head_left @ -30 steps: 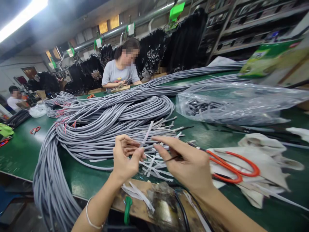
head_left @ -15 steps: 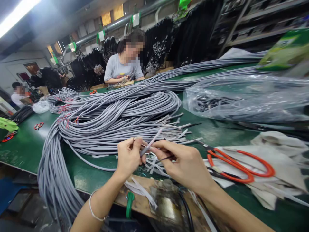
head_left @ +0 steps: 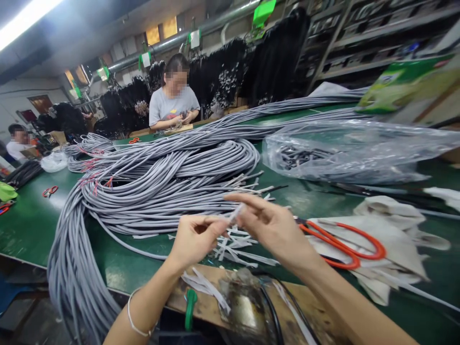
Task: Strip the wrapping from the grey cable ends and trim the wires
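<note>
Near the middle of the view my left hand (head_left: 197,239) is closed in a pinch on a grey cable, whose pale end (head_left: 235,213) sticks out toward the right. My right hand (head_left: 273,230) meets that pale end with thumb and fingers pressed together, its index finger stretched out above; motion blurs the fingertips. Behind both hands lies a large bundle of grey cables (head_left: 172,167) with pale stripped ends. Under the hands are loose white strips (head_left: 235,247). Big scissors with orange handles (head_left: 338,239) rest on a pale cloth (head_left: 391,235), right of my right hand.
A worn wooden board (head_left: 316,302) at the near edge carries a metal device (head_left: 249,306) and a green lever (head_left: 190,309). A clear plastic bag (head_left: 359,148) with dark parts lies at the right. Across the green table (head_left: 143,254) sits a co-worker (head_left: 174,100). Small scissors (head_left: 50,191) lie left.
My right hand has closed on the cable's pale end, which was slanting upward and now points right. The dark thin piece by the right hand no longer shows. The view has shifted slightly.
</note>
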Available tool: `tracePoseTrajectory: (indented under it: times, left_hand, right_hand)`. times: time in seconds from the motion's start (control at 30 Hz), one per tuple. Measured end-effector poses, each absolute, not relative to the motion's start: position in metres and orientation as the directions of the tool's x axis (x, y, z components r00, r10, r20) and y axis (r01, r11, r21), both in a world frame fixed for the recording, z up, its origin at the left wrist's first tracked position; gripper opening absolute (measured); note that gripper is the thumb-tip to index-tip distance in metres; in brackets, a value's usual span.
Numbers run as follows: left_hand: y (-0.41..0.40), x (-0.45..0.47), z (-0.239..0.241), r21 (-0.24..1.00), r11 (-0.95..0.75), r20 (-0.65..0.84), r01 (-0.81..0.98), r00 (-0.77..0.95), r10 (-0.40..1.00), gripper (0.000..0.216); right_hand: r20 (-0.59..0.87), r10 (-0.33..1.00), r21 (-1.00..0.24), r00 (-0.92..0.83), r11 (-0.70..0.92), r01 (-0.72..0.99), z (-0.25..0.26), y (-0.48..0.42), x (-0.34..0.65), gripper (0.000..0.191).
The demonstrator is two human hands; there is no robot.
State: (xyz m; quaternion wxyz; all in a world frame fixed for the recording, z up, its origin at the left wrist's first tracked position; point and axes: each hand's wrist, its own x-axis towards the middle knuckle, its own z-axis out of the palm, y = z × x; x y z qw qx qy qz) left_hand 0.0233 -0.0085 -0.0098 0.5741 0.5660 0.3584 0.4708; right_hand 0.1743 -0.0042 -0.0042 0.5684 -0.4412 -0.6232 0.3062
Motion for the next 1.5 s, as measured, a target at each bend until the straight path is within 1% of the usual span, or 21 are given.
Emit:
tracePoseTrajectory:
  times: [0.03,0.1,0.17,0.23,0.33,0.4,0.47,0.6,0.7,0.77,0.83,0.9,0.97,1.03,1.07,1.1,1.13,1.23,1.3,1.4,1.5]
  left_hand:
    - [-0.009,0.022,-0.011,0.991,-0.113,0.129,-0.064,0.349,0.928,0.05]
    - [-0.007,0.015,-0.01,0.961,-0.259,0.201,0.099,0.395,0.896,0.037]
    - [-0.004,0.007,-0.008,0.857,-0.449,0.351,0.252,0.353,0.868,0.018]
    - [-0.002,0.001,-0.006,0.733,-0.583,0.518,0.349,0.268,0.812,0.007]
    - [-0.001,-0.001,-0.006,0.613,-0.685,0.694,0.393,0.147,0.705,0.005]
    - [-0.002,0.0,-0.008,0.568,-0.724,0.76,0.392,0.088,0.644,0.007]
    - [-0.002,0.002,-0.009,0.546,-0.743,0.793,0.387,0.047,0.608,0.008]
    - [-0.002,0.003,-0.009,0.532,-0.753,0.813,0.387,0.018,0.583,0.011]
    - [-0.002,0.004,-0.009,0.535,-0.75,0.805,0.389,0.034,0.592,0.011]
    - [-0.004,0.009,-0.009,0.557,-0.754,0.782,0.348,0.086,0.618,0.009]
    - [-0.007,0.015,-0.011,0.6,-0.751,0.74,0.274,0.167,0.652,0.01]
    - [-0.009,0.021,-0.011,0.682,-0.697,0.663,0.219,0.216,0.717,0.014]
    - [-0.01,0.023,-0.012,0.795,-0.576,0.541,0.19,0.207,0.815,0.023]
    - [-0.009,0.023,-0.011,0.9,-0.414,0.385,0.134,0.197,0.902,0.033]
    - [-0.008,0.022,-0.011,0.933,-0.347,0.323,0.099,0.197,0.926,0.038]
    - [-0.008,0.022,-0.011,0.952,-0.299,0.28,0.073,0.197,0.94,0.042]
    - [-0.008,0.021,-0.01,0.959,-0.277,0.261,0.061,0.193,0.946,0.045]
    - [-0.01,0.021,-0.01,0.943,-0.312,0.289,0.112,0.186,0.939,0.048]
    - [-0.01,0.022,-0.01,0.946,-0.29,0.252,0.145,0.232,0.939,0.051]
    - [-0.009,0.021,-0.011,0.965,-0.175,0.122,0.193,0.259,0.958,0.055]
    - [-0.006,0.02,-0.013,0.946,-0.104,0.043,0.306,0.198,0.979,0.049]
  right_hand:
    - [0.461,0.887,-0.866,-0.015,0.454,0.211,-0.001,-0.007,0.174,0.035]
    - [0.583,0.812,-0.776,0.03,0.545,0.319,0.004,-0.014,0.176,0.03]
    - [0.747,0.658,-0.618,0.098,0.631,0.47,0.006,-0.019,0.181,0.02]
    - [0.874,0.484,-0.423,0.051,0.704,0.57,0.008,-0.025,0.185,0.013]
    - [0.941,0.324,-0.206,-0.096,0.776,0.596,0.007,-0.031,0.189,0.02]
    - [0.953,0.274,-0.141,-0.13,0.781,0.608,0.005,-0.034,0.189,0.022]
    - [0.96,0.252,-0.12,-0.125,0.77,0.627,0.003,-0.036,0.188,0.021]
    - [0.958,0.265,-0.141,-0.106,0.763,0.631,0.0,-0.038,0.187,0.022]
    - [0.949,0.304,-0.201,-0.079,0.782,0.59,0.0,-0.037,0.185,0.021]
    - [0.929,0.36,-0.253,-0.089,0.791,0.557,0.001,-0.036,0.181,0.019]
    - [0.874,0.478,-0.371,-0.086,0.772,0.516,0.003,-0.033,0.178,0.013]
    - [0.77,0.637,-0.566,-0.011,0.693,0.446,0.005,-0.029,0.177,0.012]
    - [0.649,0.738,-0.75,0.187,0.577,0.324,0.006,-0.024,0.181,0.018]
    - [0.549,0.709,-0.833,0.443,0.51,0.216,0.008,-0.019,0.188,0.02]
    - [0.519,0.677,-0.846,0.521,0.494,0.202,0.01,-0.017,0.191,0.02]
    - [0.512,0.668,-0.851,0.54,0.48,0.213,0.01,-0.016,0.192,0.02]
    - [0.522,0.693,-0.85,0.497,0.469,0.24,0.011,-0.016,0.193,0.02]
    - [0.539,0.813,-0.833,0.22,0.475,0.285,0.01,-0.016,0.188,0.025]
    - [0.541,0.828,-0.827,0.149,0.491,0.275,0.008,-0.017,0.184,0.026]
    - [0.565,0.81,-0.805,0.155,0.5,0.318,0.004,-0.017,0.181,0.025]
    - [0.646,0.74,-0.738,0.187,0.544,0.398,0.001,-0.018,0.181,0.022]
